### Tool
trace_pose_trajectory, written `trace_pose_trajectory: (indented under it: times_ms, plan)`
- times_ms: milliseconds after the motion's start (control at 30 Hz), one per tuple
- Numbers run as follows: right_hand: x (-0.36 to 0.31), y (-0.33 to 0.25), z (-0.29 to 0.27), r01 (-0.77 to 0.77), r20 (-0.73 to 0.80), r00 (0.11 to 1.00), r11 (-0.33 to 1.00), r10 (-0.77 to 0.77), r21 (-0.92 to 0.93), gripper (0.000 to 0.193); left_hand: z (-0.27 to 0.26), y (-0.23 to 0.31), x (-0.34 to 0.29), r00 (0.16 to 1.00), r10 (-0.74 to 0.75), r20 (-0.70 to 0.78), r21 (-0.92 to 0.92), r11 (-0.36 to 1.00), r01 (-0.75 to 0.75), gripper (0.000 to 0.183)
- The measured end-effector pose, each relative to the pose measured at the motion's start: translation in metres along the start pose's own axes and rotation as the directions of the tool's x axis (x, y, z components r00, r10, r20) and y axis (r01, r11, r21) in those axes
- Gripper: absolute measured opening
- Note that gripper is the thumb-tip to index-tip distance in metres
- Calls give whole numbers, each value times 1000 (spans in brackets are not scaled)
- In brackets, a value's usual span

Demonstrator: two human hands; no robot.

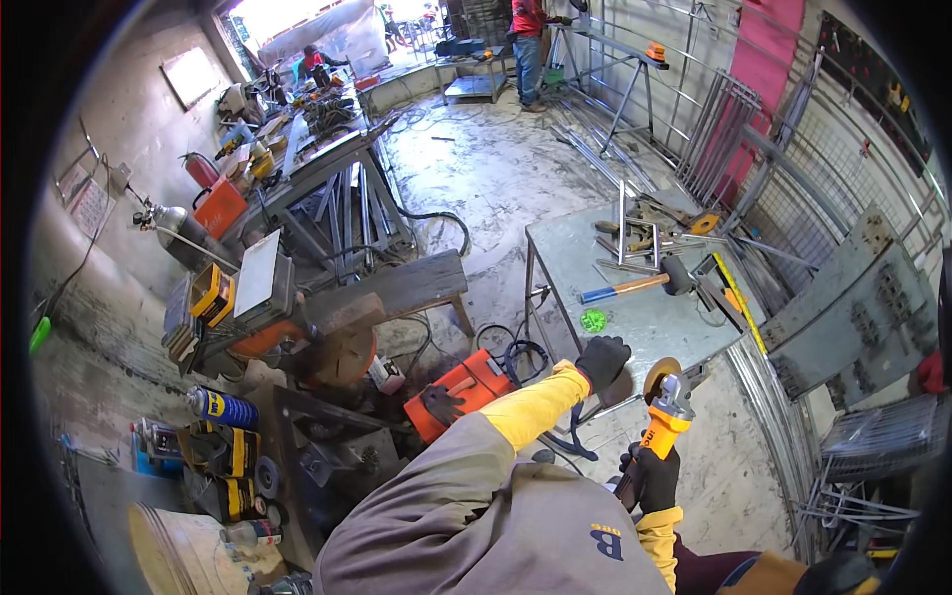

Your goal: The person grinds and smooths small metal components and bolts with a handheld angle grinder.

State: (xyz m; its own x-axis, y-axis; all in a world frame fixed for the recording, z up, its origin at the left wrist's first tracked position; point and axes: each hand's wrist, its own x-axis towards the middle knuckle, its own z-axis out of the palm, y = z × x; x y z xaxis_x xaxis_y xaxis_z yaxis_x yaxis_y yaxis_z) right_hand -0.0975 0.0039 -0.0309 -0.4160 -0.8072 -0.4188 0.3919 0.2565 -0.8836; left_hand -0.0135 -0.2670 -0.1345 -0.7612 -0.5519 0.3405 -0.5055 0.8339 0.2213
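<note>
My right hand [656, 480], in a black glove, grips a yellow angle grinder [666, 426] by its body. The grinder's brownish disc [660, 374] points up beside the near edge of the metal-topped table [650, 322]. At that table's near left corner is my left hand [602, 364], also black-gloved, its fingers closed. Whatever it may hold is hidden. On the tabletop beyond lie a hammer [630, 289] with a blue-and-wood handle, a bright green round piece [593, 320] and a yellow measuring tape [740, 302].
Clamps and metal pieces [650, 233] crowd the table's far side. Long metal bars [764, 426] lie on the floor at right. Left of my arm are an orange machine [458, 395] with cables and a cluttered bench [327, 159]. A person in red [529, 50] stands far off.
</note>
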Motion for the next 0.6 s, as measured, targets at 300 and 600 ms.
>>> trace_pose_trajectory:
  times_ms: [300, 600]
  plan:
    - [-7, 9, -15, 11, -20, 1000, 1000, -11, 16, 37, -7, 19, 1, 991, 117, 66, 291, 948, -131, 9]
    - [1, 17, -23, 64, -2, 998, 998, -64, -5, 39, 52, -40, -34, 981, -25, -194, -305, 952, -36, 21]
